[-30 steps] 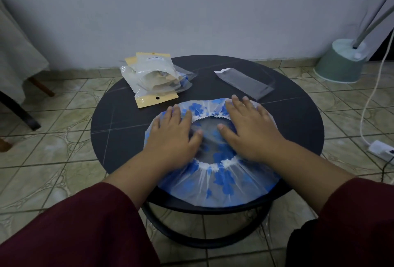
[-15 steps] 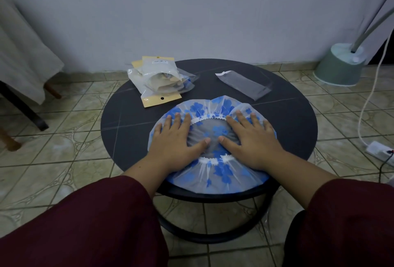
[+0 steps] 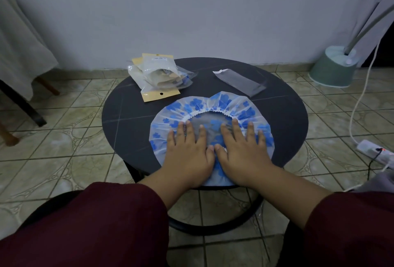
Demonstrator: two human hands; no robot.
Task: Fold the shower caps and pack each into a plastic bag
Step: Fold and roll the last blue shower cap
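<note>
On the round dark table [image 3: 132,121], toward its 6 o'clock edge, a shower cap [image 3: 215,104] lies spread flat, translucent white with blue flowers, its elastic opening facing up. Both hands press down on the cap's near half, fingers straight and spread, gripping nothing. The left hand [image 3: 188,151] covers the cap at about 7 o'clock, the right hand [image 3: 243,151] at about 5 o'clock; their thumbs nearly touch at the middle. The fingertips reach into the gathered ring of the opening. The cap's near rim slightly overhangs the table edge.

At the table's 11 o'clock sits a pile of packed bags [image 3: 158,75] with yellow header cards, just beside the cap's far rim but apart from it. At 1 o'clock lies an empty clear bag [image 3: 239,81], flat, close to the cap.

Off the table at 2 o'clock stands a green lamp base [image 3: 332,68] on the tiled floor, and a white cord [image 3: 354,121] runs to a power strip [image 3: 373,150] at 3 o'clock.
</note>
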